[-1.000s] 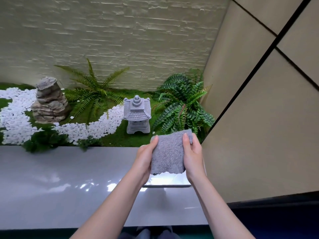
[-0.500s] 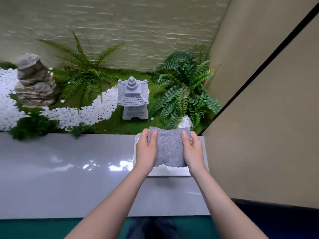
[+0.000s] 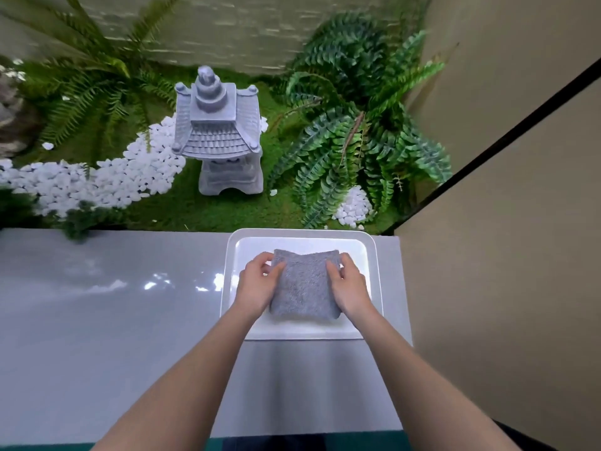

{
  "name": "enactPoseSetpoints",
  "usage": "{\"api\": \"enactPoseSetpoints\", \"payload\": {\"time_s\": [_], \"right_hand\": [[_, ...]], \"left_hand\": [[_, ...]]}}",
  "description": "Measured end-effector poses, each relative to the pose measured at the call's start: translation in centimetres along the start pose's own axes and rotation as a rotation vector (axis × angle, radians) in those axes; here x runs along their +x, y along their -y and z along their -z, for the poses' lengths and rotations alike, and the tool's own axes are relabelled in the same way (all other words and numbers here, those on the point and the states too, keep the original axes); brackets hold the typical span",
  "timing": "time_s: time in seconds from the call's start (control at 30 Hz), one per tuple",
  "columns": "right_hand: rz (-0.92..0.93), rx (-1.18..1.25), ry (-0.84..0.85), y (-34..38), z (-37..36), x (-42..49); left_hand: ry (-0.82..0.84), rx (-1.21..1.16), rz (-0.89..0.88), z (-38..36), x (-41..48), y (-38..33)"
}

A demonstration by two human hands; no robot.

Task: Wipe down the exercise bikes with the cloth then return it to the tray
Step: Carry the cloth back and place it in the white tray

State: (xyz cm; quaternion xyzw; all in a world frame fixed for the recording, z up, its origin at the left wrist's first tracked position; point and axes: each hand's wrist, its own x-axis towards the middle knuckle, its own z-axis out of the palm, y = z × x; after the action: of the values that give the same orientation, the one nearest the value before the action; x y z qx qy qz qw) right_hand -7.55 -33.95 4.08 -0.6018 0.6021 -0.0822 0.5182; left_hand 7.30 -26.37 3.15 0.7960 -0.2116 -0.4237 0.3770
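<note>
Glossy grey worktop (image 3: 113, 320) carries a white rectangular plastic tray (image 3: 374, 288); the folded grey terry cloth (image 3: 304, 284) lies in it, left hand (image 3: 257, 284) and right hand (image 3: 349, 286) gripping its sides, probably to seat it squarely.

We have a single view, from a wide-angle camera worn on the head, looking steeply down and forward. Our two bare forearms enter from the bottom edge and run up to the left hand (image 3: 258, 285) and right hand (image 3: 349, 285) at mid-frame, close beneath us. Beyond the hands we face a small grey stone pagoda lantern (image 3: 218, 131) and a rough pale wall, whose lines bend towards the frame edges. No second view overlaps it.
</note>
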Motion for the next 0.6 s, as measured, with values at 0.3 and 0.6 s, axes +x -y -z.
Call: {"api": "enactPoseSetpoints", "payload": {"time_s": [0.3, 0.6], "right_hand": [[-0.023, -0.21, -0.009, -5.2, -4.1, 5.4], [0.082, -0.617, -0.203, -7.1, -5.1, 6.2]], "left_hand": [[-0.083, 0.137, 0.017, -3.4, 4.8, 6.1], [-0.135, 0.414, -0.118, -3.5, 5.3, 8.2]]}}
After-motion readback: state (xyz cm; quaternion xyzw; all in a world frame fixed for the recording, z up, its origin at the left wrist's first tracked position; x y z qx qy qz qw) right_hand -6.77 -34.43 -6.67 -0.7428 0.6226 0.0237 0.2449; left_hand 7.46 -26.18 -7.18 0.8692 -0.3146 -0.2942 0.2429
